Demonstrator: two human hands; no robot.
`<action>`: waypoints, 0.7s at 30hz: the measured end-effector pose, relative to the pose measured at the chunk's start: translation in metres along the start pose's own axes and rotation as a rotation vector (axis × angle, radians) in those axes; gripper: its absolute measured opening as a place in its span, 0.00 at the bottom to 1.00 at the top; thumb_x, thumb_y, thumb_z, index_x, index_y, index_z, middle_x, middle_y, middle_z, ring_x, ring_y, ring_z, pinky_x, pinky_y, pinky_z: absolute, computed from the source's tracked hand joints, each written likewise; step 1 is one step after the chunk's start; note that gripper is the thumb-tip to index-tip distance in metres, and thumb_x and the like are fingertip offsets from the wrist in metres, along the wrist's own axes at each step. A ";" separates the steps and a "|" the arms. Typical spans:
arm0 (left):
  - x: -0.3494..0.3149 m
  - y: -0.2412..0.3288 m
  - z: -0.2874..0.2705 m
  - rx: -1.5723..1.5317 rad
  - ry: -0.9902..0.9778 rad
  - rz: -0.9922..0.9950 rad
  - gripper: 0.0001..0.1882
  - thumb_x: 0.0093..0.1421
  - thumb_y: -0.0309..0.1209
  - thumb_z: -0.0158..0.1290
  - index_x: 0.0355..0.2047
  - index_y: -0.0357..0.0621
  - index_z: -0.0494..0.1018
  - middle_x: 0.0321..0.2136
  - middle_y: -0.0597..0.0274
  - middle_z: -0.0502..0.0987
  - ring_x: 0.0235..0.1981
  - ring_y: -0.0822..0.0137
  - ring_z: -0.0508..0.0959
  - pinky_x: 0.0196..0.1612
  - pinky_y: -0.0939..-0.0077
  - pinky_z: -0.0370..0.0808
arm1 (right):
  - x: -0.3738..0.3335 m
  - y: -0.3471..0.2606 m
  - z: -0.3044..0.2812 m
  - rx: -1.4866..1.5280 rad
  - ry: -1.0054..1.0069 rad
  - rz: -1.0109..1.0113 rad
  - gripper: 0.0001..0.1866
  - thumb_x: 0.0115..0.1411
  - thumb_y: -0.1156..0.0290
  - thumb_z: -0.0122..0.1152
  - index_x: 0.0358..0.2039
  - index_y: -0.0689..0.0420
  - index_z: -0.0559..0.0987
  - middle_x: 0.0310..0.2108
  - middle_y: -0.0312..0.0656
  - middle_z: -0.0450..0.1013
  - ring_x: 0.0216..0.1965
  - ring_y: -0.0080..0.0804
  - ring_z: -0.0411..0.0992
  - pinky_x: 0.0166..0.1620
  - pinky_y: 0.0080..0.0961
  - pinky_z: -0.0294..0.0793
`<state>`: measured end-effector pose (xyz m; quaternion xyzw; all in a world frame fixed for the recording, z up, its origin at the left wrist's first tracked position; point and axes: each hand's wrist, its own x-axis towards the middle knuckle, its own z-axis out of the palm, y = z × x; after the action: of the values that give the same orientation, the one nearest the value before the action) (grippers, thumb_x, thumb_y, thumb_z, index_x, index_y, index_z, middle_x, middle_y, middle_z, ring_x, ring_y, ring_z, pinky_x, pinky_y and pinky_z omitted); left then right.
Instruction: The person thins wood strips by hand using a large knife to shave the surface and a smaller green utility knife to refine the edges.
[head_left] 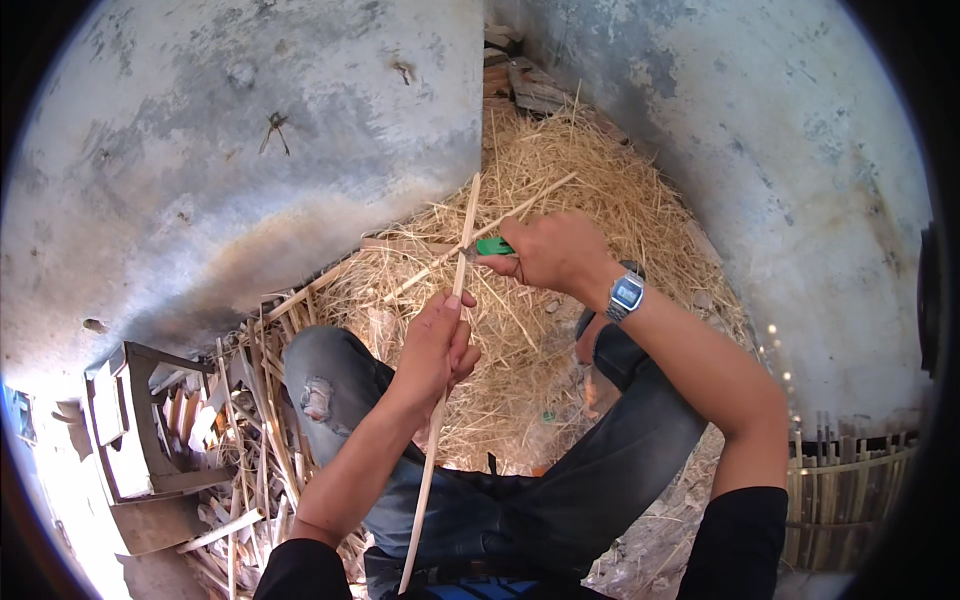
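Note:
My left hand (pixel 437 345) is closed around a long, pale wooden strip (pixel 428 478), which looks like split bamboo. The strip slants up from my lap, past the thumb, to a free tip above. In my right hand (pixel 553 250) is a green-handled utility knife (pixel 492 246), its blade end touching or very near the strip above my left hand. A second thin strip (pixel 530 203) crosses behind at a slant; whether it lies on the straw or touches the held strip, I cannot tell.
Straw and shavings (pixel 600 170) cover the ground between two weathered walls (pixel 330 120). At left, a worn wooden frame (pixel 130 425) stands beside a heap of sticks and scraps (pixel 262 400). A woven slatted basket (pixel 850 500) is at lower right. My bent knees (pixel 330 370) flank the work.

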<state>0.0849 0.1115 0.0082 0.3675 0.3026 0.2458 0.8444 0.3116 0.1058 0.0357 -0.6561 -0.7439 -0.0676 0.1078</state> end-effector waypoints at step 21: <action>0.007 0.011 -0.024 0.297 0.055 0.234 0.15 0.75 0.38 0.39 0.47 0.41 0.69 0.10 0.72 0.58 0.08 0.79 0.56 0.13 0.83 0.52 | 0.011 -0.024 -0.019 0.776 0.052 0.102 0.33 0.69 0.41 0.48 0.29 0.63 0.76 0.14 0.36 0.62 0.16 0.26 0.63 0.20 0.27 0.61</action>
<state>0.0710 0.1342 0.0011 0.5140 0.3137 0.3049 0.7378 0.2884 0.1087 0.0576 -0.6009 -0.6774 0.2077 0.3699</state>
